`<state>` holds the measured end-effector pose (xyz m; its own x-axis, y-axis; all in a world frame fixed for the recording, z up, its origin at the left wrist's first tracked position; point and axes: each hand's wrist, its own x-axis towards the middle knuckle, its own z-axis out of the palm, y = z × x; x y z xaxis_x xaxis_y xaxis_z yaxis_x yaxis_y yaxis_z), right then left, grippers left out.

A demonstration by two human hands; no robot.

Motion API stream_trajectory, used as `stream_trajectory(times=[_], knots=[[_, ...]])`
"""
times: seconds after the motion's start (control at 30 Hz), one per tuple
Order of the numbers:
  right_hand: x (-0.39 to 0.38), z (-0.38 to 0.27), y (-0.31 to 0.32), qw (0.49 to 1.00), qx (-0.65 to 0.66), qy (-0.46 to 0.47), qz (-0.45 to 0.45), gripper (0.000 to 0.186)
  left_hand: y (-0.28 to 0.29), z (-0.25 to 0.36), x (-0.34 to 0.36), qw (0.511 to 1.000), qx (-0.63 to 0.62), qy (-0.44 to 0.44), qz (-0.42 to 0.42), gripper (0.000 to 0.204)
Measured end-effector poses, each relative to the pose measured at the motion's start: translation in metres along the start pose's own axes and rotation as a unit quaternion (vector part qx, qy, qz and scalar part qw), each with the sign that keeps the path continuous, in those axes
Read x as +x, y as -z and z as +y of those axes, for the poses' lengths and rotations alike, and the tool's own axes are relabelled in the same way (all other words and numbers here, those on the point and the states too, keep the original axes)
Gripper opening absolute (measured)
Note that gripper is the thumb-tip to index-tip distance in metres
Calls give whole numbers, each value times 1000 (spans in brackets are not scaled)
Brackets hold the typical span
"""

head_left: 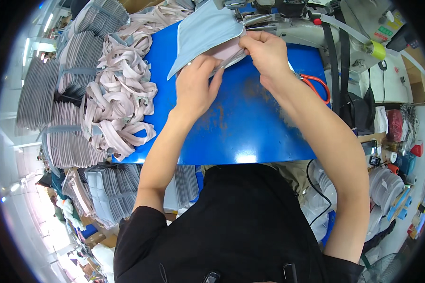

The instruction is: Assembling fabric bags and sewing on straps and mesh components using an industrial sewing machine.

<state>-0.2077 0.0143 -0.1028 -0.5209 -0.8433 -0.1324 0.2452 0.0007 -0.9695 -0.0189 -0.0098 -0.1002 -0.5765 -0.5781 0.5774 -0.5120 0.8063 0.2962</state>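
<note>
**Ana:** Head view first: how far along is the sewing?

**Ben:** Early in this piece, I'd judge. The light blue fabric piece (pixel 204 34) lies on the blue table (pixel 250 122) with its right edge up against the sewing machine (pixel 288 19), and a pink strip (pixel 229 51) sits under that edge. I can't make out any finished seam on it.

**Ana:** And the rest of the work?

**Ben:** A loose heap of pink bands (pixel 120 99) lies to the left on the table, and stacks of grey pieces (pixel 78 61) stand beyond it. Which are done and which are waiting, I can't tell.

**Ana:** How are the hands set?

**Ben:** Both forearms reach up from the lower edge. The left hand (pixel 196 87) rests palm down on the table, its fingers close together, pinching the lower edge of the fabric and strip. The right hand (pixel 264 52) is just beside it, nearer the machine, fingers curled and pressed on the same edge.

**Ana:** Anything else close by?

**Ben:** Orange-handled scissors (pixel 316 85) lie on the table just right of the right wrist, untouched.
</note>
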Motion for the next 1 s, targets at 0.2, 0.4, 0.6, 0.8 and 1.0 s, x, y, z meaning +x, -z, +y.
stream_trajectory(times=[0.2,0.4,0.6,0.8,1.0], knots=[[-1,-4,-6,1000,-13,-20,18,32,45,-32,35,971,192,-139,-35,71],[-5,-1,-25,998,-33,-8,49,33,55,-34,62,930,229,-204,-203,88],[-10,0,-19,995,-87,18,42,32,89,-18,94,890,281,-261,-249,74],[-19,-4,18,996,19,-36,-76,41,100,-12,124,825,318,-350,-310,64],[-19,-8,16,989,82,-83,-94,40,107,9,142,815,302,-359,-339,55]])
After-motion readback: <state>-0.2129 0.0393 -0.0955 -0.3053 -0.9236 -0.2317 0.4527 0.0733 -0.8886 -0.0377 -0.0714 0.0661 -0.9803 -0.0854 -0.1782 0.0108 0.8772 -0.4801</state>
